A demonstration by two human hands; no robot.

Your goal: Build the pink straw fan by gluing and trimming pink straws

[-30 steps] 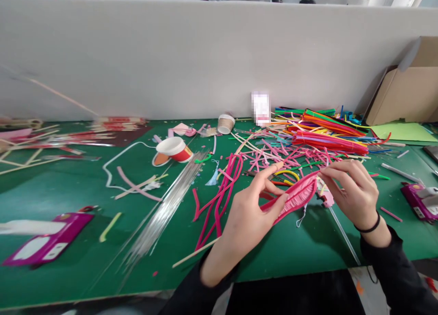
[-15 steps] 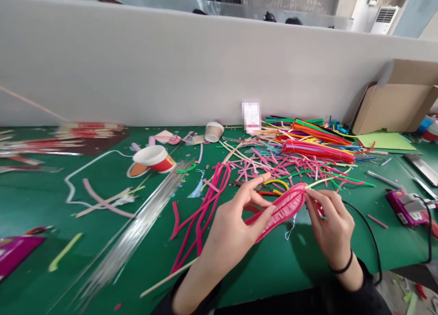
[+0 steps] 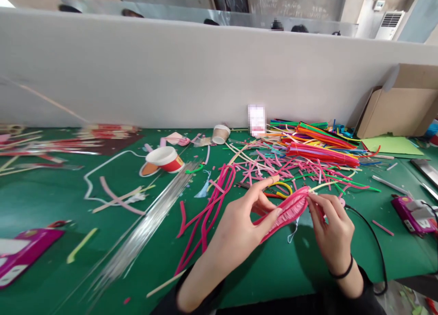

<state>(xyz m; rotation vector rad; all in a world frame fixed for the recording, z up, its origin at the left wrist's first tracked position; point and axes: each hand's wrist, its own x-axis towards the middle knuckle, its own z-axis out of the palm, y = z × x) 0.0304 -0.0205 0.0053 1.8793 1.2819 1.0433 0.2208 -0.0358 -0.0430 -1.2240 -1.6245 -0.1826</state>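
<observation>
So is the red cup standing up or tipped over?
Tipped over. The red cup lies on its side on the green table, with its white-rimmed mouth pointing sideways, not up.

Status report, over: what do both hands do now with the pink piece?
Left hand grips pink leaf-shaped fuzzy-wire piece above green table. Right hand pinches its tip. Black cable beside right wrist; loose pink strips behind.

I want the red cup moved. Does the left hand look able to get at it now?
Probably, once freed: the left hand pinches the pink piece with the right hand. The cup lies uncovered to its left, only flat pink strips between.
</observation>
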